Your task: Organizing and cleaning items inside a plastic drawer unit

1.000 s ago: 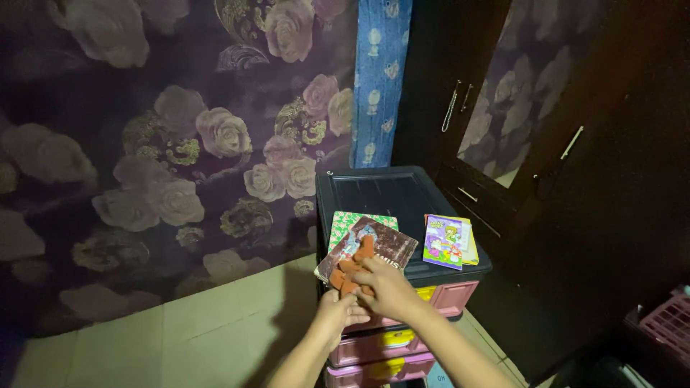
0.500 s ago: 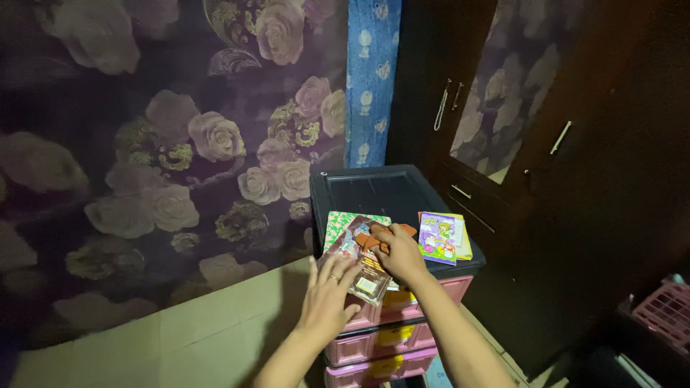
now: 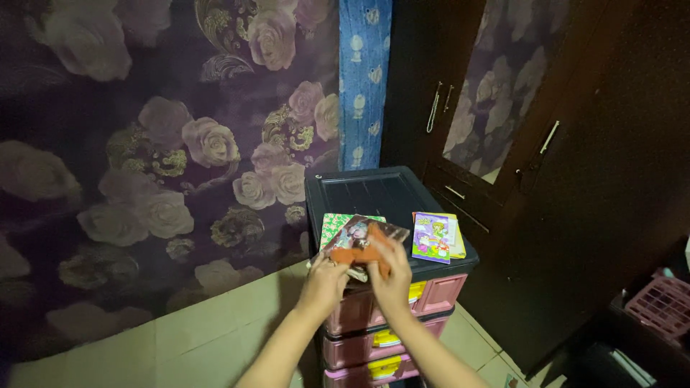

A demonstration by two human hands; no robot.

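Right hand (image 3: 392, 276), palm down, presses a soft, crumpled orange cloth (image 3: 363, 251) against the cover of a thin, worn book with a dark glossy pictured cover (image 3: 363, 233); the fingers curl over the cloth and grip it. Left hand (image 3: 325, 280) closes on the near left corner of the same book, fingers bent around its edge. The dim light leaves it unclear whether this corner is lifted clear of the surface beneath. The book is flat and rectangular, its long axis running from the near left, at the hands, to the far right, so that its far corner points toward the wardrobe side. It lies at the front edge of the top of a black plastic drawer unit with a smooth, faintly ribbed lid (image 3: 374, 190).

Partly beneath the book, to its left, sits a green patterned booklet (image 3: 332, 221). Just beside the book, to the right and apart from it, lies a small stack of thin booklets, the uppermost purple with cartoon pictures (image 3: 431, 237), a yellow edge showing under it. Below the lid, pink plastic drawers with yellow handles (image 3: 438, 293) are stacked one over another.

Behind the unit hangs a purple curtain printed with large pale roses (image 3: 180, 144) and a narrow blue patterned strip of fabric (image 3: 363, 79). To the right stands a dark wooden wardrobe with slim metal handles (image 3: 575, 179). Pale tiles form the floor (image 3: 201, 338); a pink latticed plastic basket (image 3: 665, 305) shows at the far right.
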